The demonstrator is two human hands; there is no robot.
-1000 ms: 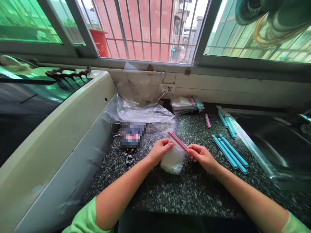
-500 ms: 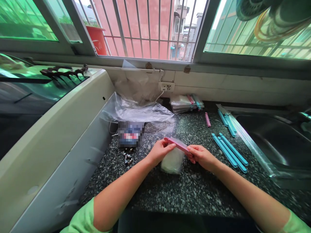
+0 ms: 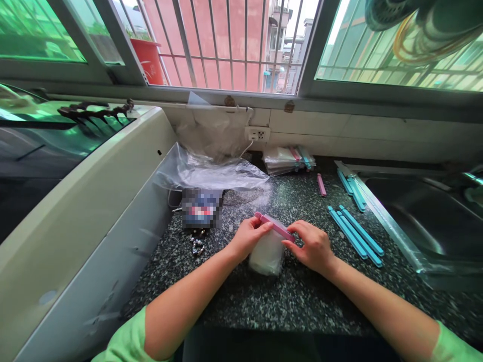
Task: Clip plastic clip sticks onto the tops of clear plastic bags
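Observation:
A pink bag sealing clip [image 3: 277,228] runs across the top of a small clear plastic bag [image 3: 266,256] with whitish contents. My left hand [image 3: 251,235] pinches the clip's left end between thumb and fingers. At the other end, my right hand [image 3: 310,246] has its thumb and index finger around the clip's tip, the remaining fingers curled. The bag hangs below the clip, close over the dark speckled counter [image 3: 241,306]; whether its bottom touches is unclear.
Several blue clips [image 3: 354,234] lie to the right, more blue clips [image 3: 350,188] by the sink [image 3: 411,211]. A single pink clip [image 3: 321,185] and a stack of bags [image 3: 287,160] are farther back. Crumpled plastic [image 3: 215,168] and small shiny beads [image 3: 197,245] lie left.
My right hand has shifted its grip at the clip's right end, the index finger now over the top and the thumb below. My left hand stays put.

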